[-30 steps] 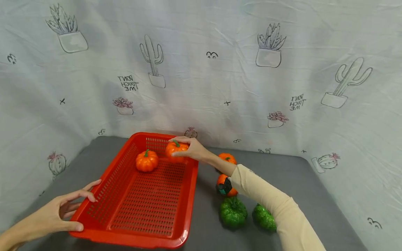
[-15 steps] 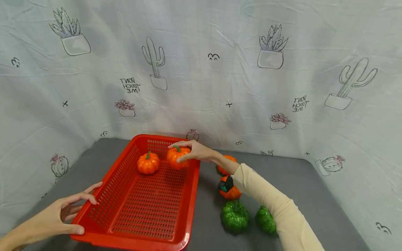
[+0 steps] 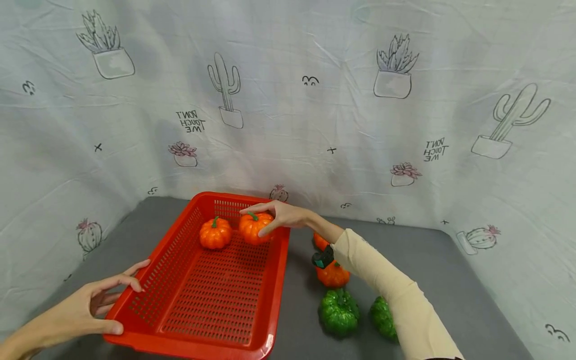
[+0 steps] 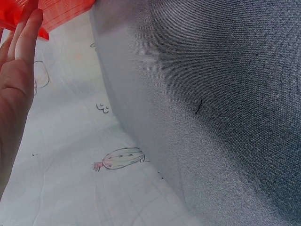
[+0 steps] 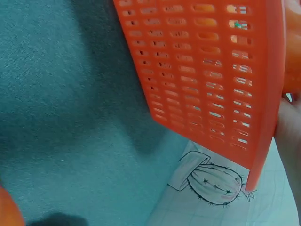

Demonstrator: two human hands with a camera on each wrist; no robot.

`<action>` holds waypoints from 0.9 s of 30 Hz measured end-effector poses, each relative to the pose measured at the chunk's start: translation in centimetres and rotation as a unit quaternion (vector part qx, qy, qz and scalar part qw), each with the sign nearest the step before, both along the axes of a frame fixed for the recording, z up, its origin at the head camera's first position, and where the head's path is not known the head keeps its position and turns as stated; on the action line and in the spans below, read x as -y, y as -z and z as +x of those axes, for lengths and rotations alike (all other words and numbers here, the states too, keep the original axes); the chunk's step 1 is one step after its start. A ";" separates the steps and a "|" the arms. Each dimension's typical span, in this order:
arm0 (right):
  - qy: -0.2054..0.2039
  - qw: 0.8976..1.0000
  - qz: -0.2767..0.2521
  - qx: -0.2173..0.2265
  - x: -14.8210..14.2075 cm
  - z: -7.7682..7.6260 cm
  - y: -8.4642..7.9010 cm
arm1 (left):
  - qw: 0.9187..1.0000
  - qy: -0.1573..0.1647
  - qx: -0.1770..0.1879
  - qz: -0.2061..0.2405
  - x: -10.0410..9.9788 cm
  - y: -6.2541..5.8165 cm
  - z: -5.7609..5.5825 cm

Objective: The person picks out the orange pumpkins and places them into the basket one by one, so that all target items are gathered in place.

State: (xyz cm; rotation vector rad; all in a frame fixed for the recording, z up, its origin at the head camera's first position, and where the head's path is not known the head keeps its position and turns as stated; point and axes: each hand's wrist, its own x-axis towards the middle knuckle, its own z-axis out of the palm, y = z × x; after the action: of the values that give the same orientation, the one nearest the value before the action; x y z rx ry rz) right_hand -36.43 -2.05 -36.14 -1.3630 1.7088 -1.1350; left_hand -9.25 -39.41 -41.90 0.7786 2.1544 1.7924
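Head view: one red basket (image 3: 275,300), two green pumpkins (image 3: 339,312), four orange pumpkins (image 3: 216,234): two on the grey table (image 3: 414,260), one in the basket, one pinched by the right hand (image 3: 286,215) at the basket's far right corner, forearm slanting inward. The left hand (image 3: 85,310) grips the near left corner. Left wrist: fingers (image 4: 27,40) extend to the basket. Right wrist: the hand is partly hidden behind the perforated wall (image 5: 188,70).

The head view looks forward and down from the near side, set back enough to frame the left hand (image 3: 85,307), right hand (image 3: 281,216) and red basket (image 3: 275,295) before the far cloth (image 3: 270,95). The left wrist view, close and tilted, looks past that hand across the tabletop (image 4: 235,117), sharing the basket's edge with the head view; the right wrist view closely faces the basket's right wall from outside.
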 end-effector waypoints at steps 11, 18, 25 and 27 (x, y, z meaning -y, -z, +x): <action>-0.012 0.999 0.049 -0.009 1.2 -1.3 0.3 | 1.000 0.017 0.014 0.019 -0.2 -0.3 0.0; -0.030 0.996 0.080 -0.024 2.2 -1.6 0.3 | 1.000 0.019 0.006 0.021 -0.1 -0.3 0.2; -0.046 0.992 0.120 0.001 2.7 -2.0 0.4 | 0.999 0.023 0.032 0.028 -0.2 -0.5 0.2; -0.056 0.990 0.131 0.000 2.9 -2.1 0.5 | 0.998 0.028 0.034 0.035 -0.2 -0.5 0.1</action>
State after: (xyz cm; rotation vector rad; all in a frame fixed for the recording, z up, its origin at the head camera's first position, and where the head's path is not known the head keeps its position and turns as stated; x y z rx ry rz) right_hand -38.57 -4.90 -36.66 -1.2758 1.6901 -0.8170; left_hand -9.10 -39.19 -41.41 0.7749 2.0172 1.8473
